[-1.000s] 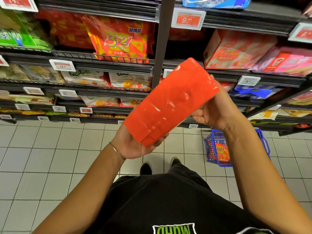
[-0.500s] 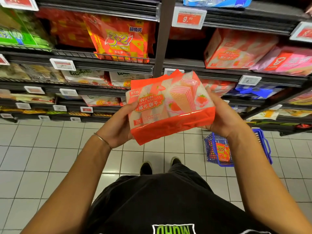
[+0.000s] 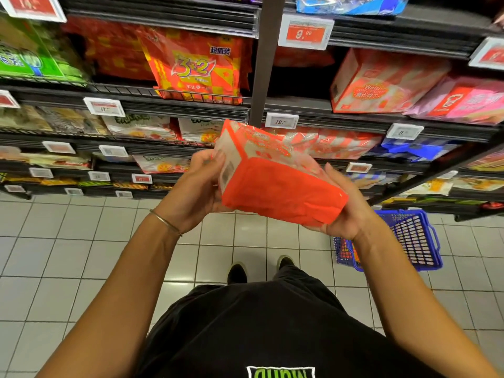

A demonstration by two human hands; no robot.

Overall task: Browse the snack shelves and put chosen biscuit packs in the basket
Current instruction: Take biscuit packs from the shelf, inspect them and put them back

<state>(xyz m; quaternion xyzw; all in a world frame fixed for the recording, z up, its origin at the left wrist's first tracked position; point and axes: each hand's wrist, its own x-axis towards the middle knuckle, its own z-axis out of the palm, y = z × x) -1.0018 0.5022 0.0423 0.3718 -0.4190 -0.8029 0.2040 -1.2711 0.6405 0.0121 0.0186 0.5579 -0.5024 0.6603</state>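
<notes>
I hold an orange and white wafer biscuit pack (image 3: 281,186) in front of me with both hands, tilted so its orange bottom side faces me. My left hand (image 3: 200,184) grips its left end by the barcode panel. Beneath its right end, my right hand (image 3: 345,211) cups the pack. A blue plastic basket (image 3: 414,238) stands on the tiled floor at the right, below my right forearm, with an orange pack partly visible inside it. Matching wafer packs (image 3: 381,83) lie on the shelf above right.
Dark shelves (image 3: 169,107) full of snack bags and price tags run across the top, with a grey upright post (image 3: 266,61) in the middle. A large red and yellow bag (image 3: 196,66) stands upper left. My feet (image 3: 259,268) are on the white tiled floor.
The pack has been turned in my hands: first its plain orange side showed, then its printed front, and now its bottom and barcode end face me.
</notes>
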